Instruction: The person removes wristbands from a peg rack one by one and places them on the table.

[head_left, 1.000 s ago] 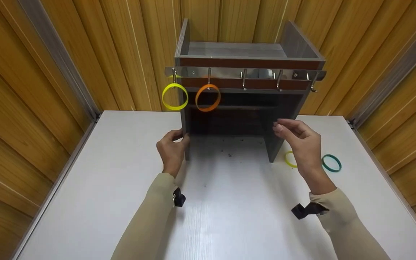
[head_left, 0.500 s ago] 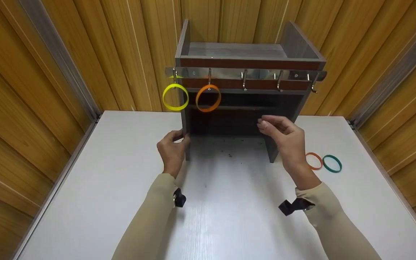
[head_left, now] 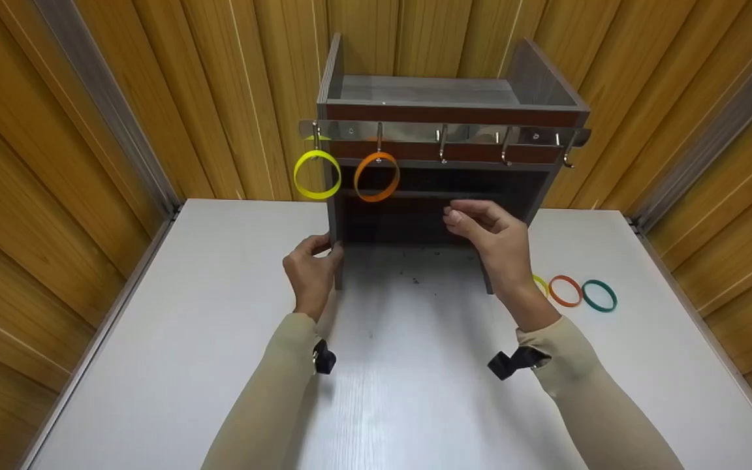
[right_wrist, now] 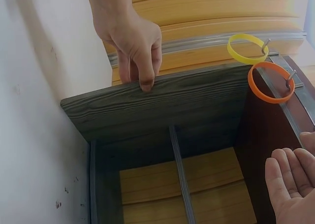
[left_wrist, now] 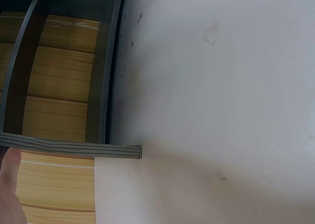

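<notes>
Two rings (head_left: 316,196) hang on the left hooks (head_left: 379,136), and three more rings (head_left: 568,305) at the table's (head_left: 415,398) right seem left over, while your left hand (head_left: 311,269) pinches the shelf's (head_left: 451,115) left side and your right hand (head_left: 499,243) bends loosely, fingers seeming to hold nothing.

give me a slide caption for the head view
Left hand grips the shelf by one side, right hand hovers in front; yellow band and orange band hang on hooks.
</notes>
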A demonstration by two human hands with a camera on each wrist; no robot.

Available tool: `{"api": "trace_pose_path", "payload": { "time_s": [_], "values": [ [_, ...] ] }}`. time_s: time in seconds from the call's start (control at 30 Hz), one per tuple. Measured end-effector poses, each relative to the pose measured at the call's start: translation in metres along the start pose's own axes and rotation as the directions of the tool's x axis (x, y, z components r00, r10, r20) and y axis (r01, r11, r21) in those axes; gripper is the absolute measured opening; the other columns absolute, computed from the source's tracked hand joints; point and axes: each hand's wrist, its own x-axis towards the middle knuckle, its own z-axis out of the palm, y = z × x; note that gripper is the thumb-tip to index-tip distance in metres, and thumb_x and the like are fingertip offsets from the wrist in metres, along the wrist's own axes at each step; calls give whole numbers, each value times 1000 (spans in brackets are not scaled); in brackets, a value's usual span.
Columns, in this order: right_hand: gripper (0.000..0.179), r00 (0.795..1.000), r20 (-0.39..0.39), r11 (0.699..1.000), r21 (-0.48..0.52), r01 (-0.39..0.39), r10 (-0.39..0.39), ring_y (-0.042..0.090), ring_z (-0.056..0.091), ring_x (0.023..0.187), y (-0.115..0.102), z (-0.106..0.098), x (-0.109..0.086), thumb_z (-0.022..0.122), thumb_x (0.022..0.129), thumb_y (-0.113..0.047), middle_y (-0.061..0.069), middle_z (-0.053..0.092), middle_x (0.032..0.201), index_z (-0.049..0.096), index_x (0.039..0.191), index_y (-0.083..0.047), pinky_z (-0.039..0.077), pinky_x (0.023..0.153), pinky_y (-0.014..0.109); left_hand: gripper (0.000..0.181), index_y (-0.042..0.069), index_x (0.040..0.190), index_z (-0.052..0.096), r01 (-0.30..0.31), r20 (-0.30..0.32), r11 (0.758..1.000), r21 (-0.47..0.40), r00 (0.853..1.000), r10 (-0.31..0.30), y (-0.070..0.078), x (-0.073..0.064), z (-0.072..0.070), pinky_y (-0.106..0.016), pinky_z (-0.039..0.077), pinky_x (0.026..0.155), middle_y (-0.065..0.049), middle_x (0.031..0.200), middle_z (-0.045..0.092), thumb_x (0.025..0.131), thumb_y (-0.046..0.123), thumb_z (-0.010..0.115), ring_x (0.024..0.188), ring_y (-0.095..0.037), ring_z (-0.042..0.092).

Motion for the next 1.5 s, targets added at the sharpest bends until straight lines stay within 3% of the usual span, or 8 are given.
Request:
{"api": "trace_pose_path", "payload": {
  "time_s": [0.53,0.9,1.2,1.5],
  "values": [
    [23,999,44,994,111,-11,6,31,76,104,2,33,17,77,97,-1,22,76,112,73,118,8,60,93,41,17,-1,101,81,6,10,1000,15,1000,-6,0,0,-1,-40,63,82,-11,97,80,84,-3,84,92,-26,77],
    [29,995,81,995,75,-63,57,30,74,108,4,51,27,81,96,-10,19,76,115,72,120,4,58,98,39,17,-1,101,81,29,15,1000,-4,999,-29,-1,0,0,-49,63,84,-12,99,80,84,-3,84,94,-28,77],
    [26,993,71,989,105,-100,93,32,74,104,7,62,36,81,95,-5,16,77,111,74,118,4,59,96,40,18,0,102,81,30,19,1000,7,999,-30,0,0,0,-50,62,85,-12,99,80,84,-4,84,94,-28,77],
    [28,991,95,989,106,-102,92,31,73,106,5,69,37,81,95,-8,17,75,116,74,119,2,58,98,40,18,1,103,81,35,24,999,16,999,-35,1,-1,-1,-41,63,84,-10,99,80,85,-2,84,95,-25,77]
  ]
}}
